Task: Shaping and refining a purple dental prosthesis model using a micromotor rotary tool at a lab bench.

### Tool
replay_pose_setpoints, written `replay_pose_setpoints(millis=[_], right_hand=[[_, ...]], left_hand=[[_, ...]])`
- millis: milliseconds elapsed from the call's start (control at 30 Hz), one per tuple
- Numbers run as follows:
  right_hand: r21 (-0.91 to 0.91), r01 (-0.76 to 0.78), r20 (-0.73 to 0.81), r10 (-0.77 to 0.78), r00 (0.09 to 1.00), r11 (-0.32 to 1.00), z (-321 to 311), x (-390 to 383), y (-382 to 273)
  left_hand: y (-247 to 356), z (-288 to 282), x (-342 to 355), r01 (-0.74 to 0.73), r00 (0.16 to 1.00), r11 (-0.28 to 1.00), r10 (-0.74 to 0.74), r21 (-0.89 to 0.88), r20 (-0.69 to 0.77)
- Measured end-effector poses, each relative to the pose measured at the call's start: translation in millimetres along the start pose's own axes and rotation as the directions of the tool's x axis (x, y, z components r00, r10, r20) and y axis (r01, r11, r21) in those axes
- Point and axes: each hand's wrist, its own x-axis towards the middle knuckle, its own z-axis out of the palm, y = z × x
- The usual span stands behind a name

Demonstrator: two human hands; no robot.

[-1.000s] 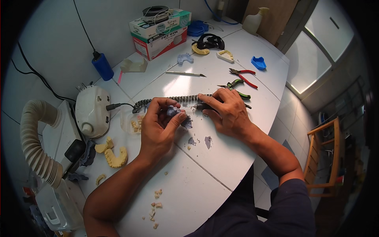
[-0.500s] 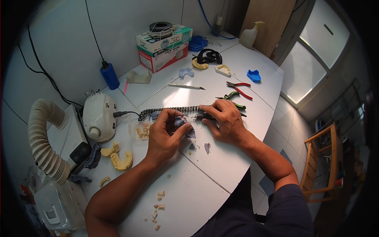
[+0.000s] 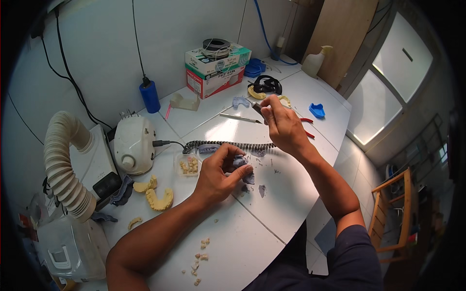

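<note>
My left hand is closed around a grey-purple piece of dental impression silicone, pinched between thumb and fingers just above the table. Farther off and to the right, my right hand is raised, wrapped round a dark rotary handpiece that points up and away to the left, apart from the silicone. A black coiled cord runs from the white control unit toward my right arm. Grey-purple scraps and shavings lie beside the silicone.
Left of my left hand are a clear box of tooth pieces and yellow dental casts. A ribbed hose arches at far left. Loose tooth pieces lie nearer. Behind are a metal stylus, partly hidden red-handled pliers and stacked boxes.
My right hand has lifted the handpiece up and away from the silicone, which my left hand still holds. The whole view has shifted, so the table's things appear farther right.
</note>
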Motion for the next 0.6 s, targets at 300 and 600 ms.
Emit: replay_pose_setpoints(millis=[300,600], right_hand=[[-0.115,0.36,0.518,-0.254,0.817,0.926,95.2,144.7,-50.6],[-0.245,0.423,0.447,-0.285,0.848,0.873,158.3,179.6,-43.4]], left_hand=[[2.8,0.6,-2.0,-0.072,0.997,0.99,0.07,0.119,0.019],[4.5,5.3,2.3,-0.076,0.997,0.985,0.073,0.155,0.027]])
